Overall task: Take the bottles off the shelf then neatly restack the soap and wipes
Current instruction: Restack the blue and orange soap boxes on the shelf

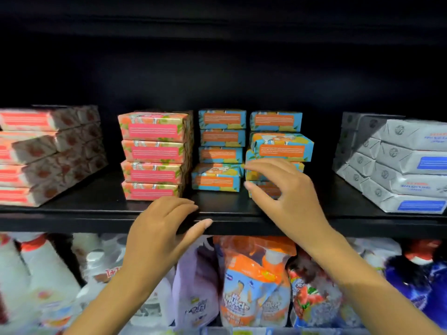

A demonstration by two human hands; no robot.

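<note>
Nearest, below the shelf (72, 223): white bottles (36, 274) at left, purple pouch (196, 286), orange spray refill pouch (254, 286) at middle, dark blue bottle (423, 286) at right, all blurred. Both forearms came up in front of them.

Left hand (164, 228) was at the shelf's front edge, near the middle, with its fingers loosely extended and slightly spread and nothing in it. Whether it touched the edge could not be told.

Right hand (285, 197) was higher and further in, arched like a claw in front of the lower bars of the right blue soap stack (278, 146). Its index finger and thumb were parted at the stack's left side. The hand hid the bars there, so grip or mere touch could not be told.

On the shelf, left to right: red-and-white packs (43, 155) stacked four high at the left end; the pink soap stack (154, 155), four bars high and fairly even; the left blue soap stack (220, 151), with its bottom bar pulled forward toward the front edge; the right blue soap stack, with its second bar jutting forward and skewed; and grey wipes packs (399, 165) four high at the right end, angled. Behind them the back was dark.
</note>
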